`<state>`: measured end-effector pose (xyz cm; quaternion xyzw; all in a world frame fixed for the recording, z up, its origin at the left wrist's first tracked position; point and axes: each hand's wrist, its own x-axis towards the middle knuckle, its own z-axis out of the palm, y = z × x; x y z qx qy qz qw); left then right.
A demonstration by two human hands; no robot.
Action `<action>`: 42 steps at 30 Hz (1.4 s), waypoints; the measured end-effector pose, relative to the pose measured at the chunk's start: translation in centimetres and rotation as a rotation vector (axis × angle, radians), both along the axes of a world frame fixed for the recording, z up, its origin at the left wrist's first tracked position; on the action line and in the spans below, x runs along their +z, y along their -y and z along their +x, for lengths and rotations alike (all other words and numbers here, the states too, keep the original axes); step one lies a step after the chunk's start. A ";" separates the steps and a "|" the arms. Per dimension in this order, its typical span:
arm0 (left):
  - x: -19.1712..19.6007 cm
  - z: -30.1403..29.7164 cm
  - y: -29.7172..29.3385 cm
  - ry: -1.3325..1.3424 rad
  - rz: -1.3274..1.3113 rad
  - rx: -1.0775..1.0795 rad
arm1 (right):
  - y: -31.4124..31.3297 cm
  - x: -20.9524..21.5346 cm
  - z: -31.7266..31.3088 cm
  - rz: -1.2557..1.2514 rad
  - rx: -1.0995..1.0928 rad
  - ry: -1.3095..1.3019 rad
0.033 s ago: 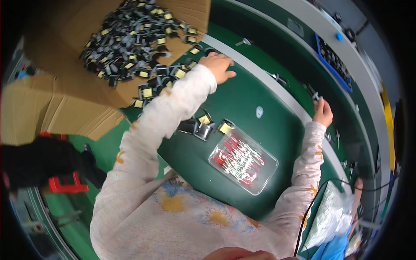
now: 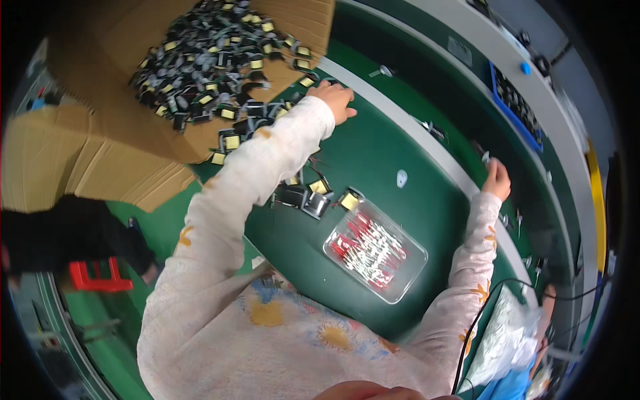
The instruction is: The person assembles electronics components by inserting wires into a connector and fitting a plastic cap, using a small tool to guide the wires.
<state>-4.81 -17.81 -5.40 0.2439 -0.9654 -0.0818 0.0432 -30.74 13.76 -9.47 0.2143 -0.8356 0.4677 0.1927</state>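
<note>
My left hand (image 2: 333,101) reaches to the far edge of the green table (image 2: 373,153), beside the spill of small black parts with yellow pads (image 2: 257,110). Its fingers are spread and the thumb stands apart; what lies under the fingertips is hidden. Past the pale grey rail, over the green strip on the right, my right hand (image 2: 497,180) pinches a small part with a white end (image 2: 485,157). Near me sits a clear plastic tray (image 2: 415,272) of red and white slender pieces (image 2: 370,250). A few black parts (image 2: 316,203) lie at its left corner.
A large cardboard box (image 2: 293,20) lies tipped at the upper left, heaped with black parts. One small white piece (image 2: 401,178) rests mid-table. A blue tray (image 2: 517,113) stands beyond the strip; a plastic bag (image 2: 500,337) is at lower right. A red stool (image 2: 100,275) and another person's dark-clothed legs (image 2: 87,230) are at left.
The whole view has shifted slightly. My left hand has drawn a little left toward the parts. My right hand still pinches its part. The other person's leg at the left has moved.
</note>
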 end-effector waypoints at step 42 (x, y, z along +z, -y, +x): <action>7.2 4.6 -14.7 -0.756 1.243 -0.785 | 0.0 3.1 27.1 0.880 0.641 -0.143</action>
